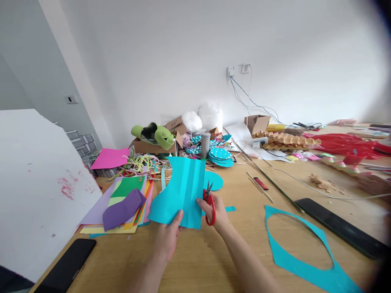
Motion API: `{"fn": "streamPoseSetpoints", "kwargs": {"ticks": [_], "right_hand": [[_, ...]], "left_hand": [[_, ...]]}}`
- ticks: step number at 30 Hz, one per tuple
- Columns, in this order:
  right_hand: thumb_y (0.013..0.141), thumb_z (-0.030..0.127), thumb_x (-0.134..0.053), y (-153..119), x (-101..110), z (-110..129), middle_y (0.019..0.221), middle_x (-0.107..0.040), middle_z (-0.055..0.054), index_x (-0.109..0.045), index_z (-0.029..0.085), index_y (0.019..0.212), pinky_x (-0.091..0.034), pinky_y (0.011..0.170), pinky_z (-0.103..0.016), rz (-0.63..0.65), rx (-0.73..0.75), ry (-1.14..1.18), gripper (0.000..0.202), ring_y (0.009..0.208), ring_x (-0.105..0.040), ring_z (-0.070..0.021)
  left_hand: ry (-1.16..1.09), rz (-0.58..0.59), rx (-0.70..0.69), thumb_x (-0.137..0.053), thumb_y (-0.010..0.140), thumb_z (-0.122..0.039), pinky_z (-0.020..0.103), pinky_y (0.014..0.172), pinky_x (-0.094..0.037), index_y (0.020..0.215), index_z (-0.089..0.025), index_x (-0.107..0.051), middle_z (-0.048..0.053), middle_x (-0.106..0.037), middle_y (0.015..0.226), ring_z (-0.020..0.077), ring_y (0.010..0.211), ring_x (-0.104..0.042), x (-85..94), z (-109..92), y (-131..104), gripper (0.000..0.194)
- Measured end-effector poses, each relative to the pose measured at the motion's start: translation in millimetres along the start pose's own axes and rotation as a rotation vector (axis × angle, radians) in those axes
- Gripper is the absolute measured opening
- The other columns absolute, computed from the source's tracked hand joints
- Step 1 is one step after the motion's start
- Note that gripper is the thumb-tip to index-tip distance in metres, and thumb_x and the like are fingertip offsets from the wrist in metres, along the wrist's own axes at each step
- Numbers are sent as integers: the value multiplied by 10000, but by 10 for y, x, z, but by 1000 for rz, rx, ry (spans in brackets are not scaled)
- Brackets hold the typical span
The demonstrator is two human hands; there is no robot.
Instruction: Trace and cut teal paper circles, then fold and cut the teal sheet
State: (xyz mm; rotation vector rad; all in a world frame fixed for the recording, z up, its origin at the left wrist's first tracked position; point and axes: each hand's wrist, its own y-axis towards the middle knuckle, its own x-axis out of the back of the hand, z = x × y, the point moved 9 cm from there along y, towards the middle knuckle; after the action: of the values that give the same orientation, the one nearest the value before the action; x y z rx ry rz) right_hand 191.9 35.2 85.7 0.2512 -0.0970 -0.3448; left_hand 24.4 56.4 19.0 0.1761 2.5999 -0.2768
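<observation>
A sheet of turquoise paper (pixel 185 195) with faint fold lines and a curved cut-out on its left side is held up over the table. My left hand (pixel 169 234) pinches its lower edge, thumb on the front face. My right hand (pixel 215 211) is closed around red-handled scissors (pixel 210 205), their blades pointing up and away from me. The thumb of that hand also presses on the paper's right edge. Behind the sheet lies a turquoise paper oval (pixel 214 180), partly covered. A narrow turquoise strip (pixel 230 208) rests just right of my right hand.
Coloured paper sheets (pixel 125 203) are stacked at left, with a black phone (pixel 67 264) nearer me. Right are a turquoise offcut (pixel 275 244), a long black object (pixel 339 226), sticks (pixel 259 187) and a red cutter (pixel 261 183). Another person's hand (pixel 374 183) shows at far right.
</observation>
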Motion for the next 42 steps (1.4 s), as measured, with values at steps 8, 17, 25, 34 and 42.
{"fn": "streamPoseSetpoints", "kwargs": {"ticks": [8,17,25,34,42], "right_hand": [[686,512,-617,6,26,18,537,-314,70,-374,223,598,-284,485,-226,-23,20,-5,388,506,-293,-91],[863,682,-395,-10,-154,-97,624,-599,-46,-530,177,676,-429,601,-265,130,-23,-41,555,603,-545,-154],[867,717,-349,-266,-604,-345,576,-591,-21,-526,175,715,-381,511,-233,447,-162,-219,591,528,-526,-133],[865,691,-398,-385,-802,-357,496,-565,-7,-485,192,609,-338,475,-229,511,-136,-327,568,466,-486,-126],[822,752,-386,-371,-807,-420,456,-495,22,-470,197,627,-313,424,-223,447,-190,-187,594,408,-448,-110]], "left_hand": [[-86,71,45,-792,707,-349,369,760,-602,1252,-216,-573,114,-721,1099,271,963,-704,-119,-72,-18,602],[-154,33,-55,-735,751,-433,426,851,-572,1196,-145,-595,105,-755,969,294,950,-706,-18,-215,98,548],[-196,-159,-103,-568,893,-443,469,999,-468,1260,-78,-522,170,-749,953,276,911,-722,247,-290,203,520],[-168,-134,-25,-531,903,-470,463,981,-478,1218,-49,-552,201,-744,941,295,875,-728,240,-159,205,527],[-205,2,-79,-658,789,-529,403,889,-539,1015,-131,-670,150,-751,972,292,938,-712,119,-120,231,458]]}}
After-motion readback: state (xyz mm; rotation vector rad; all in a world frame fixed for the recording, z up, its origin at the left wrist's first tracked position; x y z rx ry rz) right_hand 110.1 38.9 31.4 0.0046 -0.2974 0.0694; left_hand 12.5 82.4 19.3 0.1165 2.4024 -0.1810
